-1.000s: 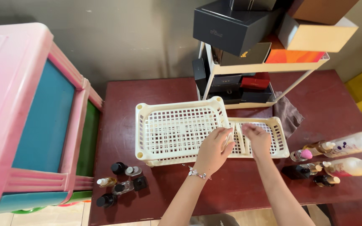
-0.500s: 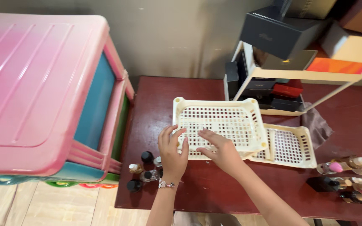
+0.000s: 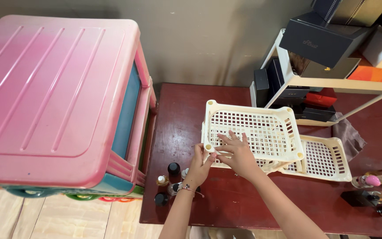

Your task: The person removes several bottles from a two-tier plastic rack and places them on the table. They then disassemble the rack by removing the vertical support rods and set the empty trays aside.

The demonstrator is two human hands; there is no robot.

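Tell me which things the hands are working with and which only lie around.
In use:
left hand
right hand
upper cream basket tray

Lying about:
second cream tray
small bottles
pink drawer cabinet
dark boxes
grey cloth

Single head-worn view, looking steeply down from above the person's own forearms. Faces the wall across a dark red table (image 3: pixel 186 110). Both hands sit low centre, near the lens: left hand (image 3: pixel 199 167), right hand (image 3: pixel 238 154). Beyond the fingertips, a cream basket (image 3: pixel 261 116). Left of the fingers, a pink drawer unit (image 3: pixel 54 88) looms close. No second view.
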